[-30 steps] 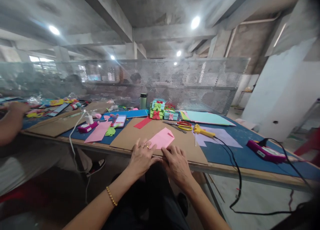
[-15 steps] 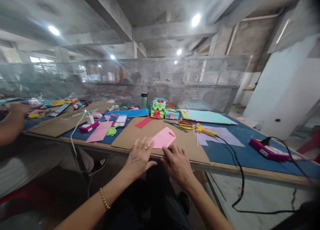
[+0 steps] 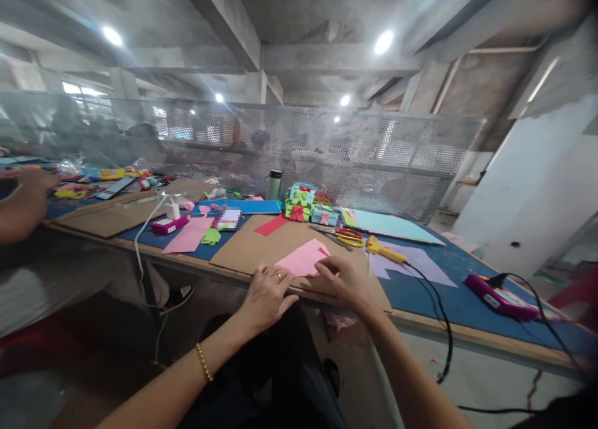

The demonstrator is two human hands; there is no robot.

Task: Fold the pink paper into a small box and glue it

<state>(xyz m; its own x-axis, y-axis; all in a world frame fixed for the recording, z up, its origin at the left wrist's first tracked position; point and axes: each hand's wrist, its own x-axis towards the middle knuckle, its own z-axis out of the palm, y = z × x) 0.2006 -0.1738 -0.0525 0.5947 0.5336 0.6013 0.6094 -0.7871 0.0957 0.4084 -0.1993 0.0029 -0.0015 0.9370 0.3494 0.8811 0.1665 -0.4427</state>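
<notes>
Pink paper (image 3: 301, 258), one sheet, folded at its right corner: lies on brown cardboard (image 3: 245, 249) at the table's near edge, between both hands. Left hand (image 3: 270, 292), ringed: spread low, fingers extended over the paper's near left edge, thumb apart. Right hand (image 3: 343, 281): fingers bent in, narrow, at the paper's right corner; whether they pinch it, cannot tell. Red strip (image 3: 271, 225): flat, farther back on the cardboard. Scissors (image 3: 349, 237): beyond the right hand. Yellow glue gun (image 3: 387, 251): right of the scissors, partly over purple paper (image 3: 427, 269).
</notes>
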